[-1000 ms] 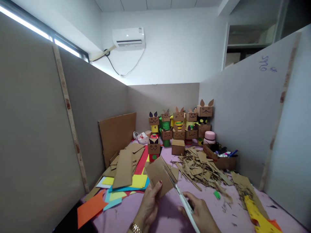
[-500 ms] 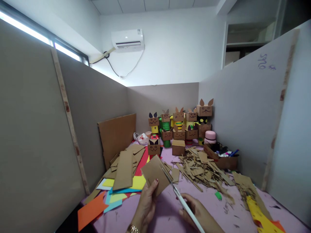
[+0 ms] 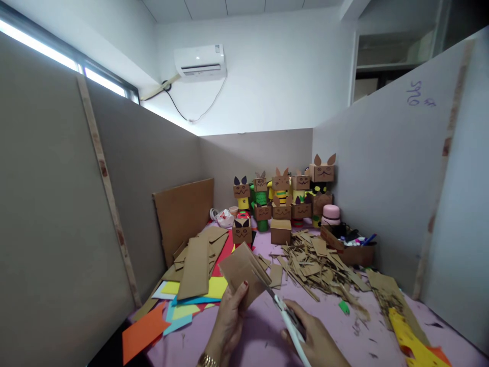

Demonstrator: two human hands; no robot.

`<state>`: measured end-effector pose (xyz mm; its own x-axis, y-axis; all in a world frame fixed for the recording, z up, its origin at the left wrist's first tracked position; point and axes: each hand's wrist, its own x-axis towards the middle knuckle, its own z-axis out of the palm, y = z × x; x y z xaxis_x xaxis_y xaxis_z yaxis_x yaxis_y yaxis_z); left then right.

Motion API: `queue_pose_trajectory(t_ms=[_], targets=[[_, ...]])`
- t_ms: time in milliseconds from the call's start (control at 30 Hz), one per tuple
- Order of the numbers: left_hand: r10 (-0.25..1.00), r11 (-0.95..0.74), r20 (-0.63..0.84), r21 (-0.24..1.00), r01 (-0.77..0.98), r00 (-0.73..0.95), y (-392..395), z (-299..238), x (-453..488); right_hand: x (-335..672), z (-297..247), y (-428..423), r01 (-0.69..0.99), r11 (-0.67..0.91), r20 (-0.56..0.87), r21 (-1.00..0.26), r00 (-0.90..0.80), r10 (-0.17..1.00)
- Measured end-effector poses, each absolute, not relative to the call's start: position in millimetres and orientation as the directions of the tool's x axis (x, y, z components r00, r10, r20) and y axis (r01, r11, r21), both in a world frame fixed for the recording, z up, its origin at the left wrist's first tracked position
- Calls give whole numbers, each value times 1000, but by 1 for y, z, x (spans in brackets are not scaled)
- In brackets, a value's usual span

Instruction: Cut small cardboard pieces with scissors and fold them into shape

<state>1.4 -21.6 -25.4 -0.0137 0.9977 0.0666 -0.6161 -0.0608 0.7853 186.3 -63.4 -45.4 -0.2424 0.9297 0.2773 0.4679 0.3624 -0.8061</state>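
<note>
Your left hand (image 3: 231,315) is closed on a flat, brown, four-sided cardboard piece (image 3: 237,265), its thumb lying on the face near the lower edge. The piece is held tilted above the purple-pink worktop (image 3: 200,340), in front of you at the middle. Your right hand (image 3: 313,334) is wrapped around the white-handled metal scissors (image 3: 286,312), whose blades point up and away from you and meet the piece along its right side; you cannot tell how far apart the blades stand there.

To the right of the piece spreads a loose heap of thin brown cardboard strips (image 3: 309,266). To its left lie long flat brown cardboard panels (image 3: 194,267) over coloured sheets, with a bright orange paper sheet (image 3: 142,334) nearer you. Just beyond the piece stands a brown cardboard box head with dark pointed ears and a drawn face (image 3: 242,233), and right of that a plain brown cardboard box (image 3: 280,233).
</note>
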Motion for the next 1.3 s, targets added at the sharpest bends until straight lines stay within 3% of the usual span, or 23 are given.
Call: queue_pose_trajectory(t_ms=[767, 1300], targets=[[995, -48, 95, 785, -617, 43, -21, -26, 2, 187, -51, -61, 375, 416, 351, -828, -232, 907], [995, -27, 79, 778, -628, 55, -24, -22, 2, 185, -56, -59, 440, 411, 368, -798, -183, 912]])
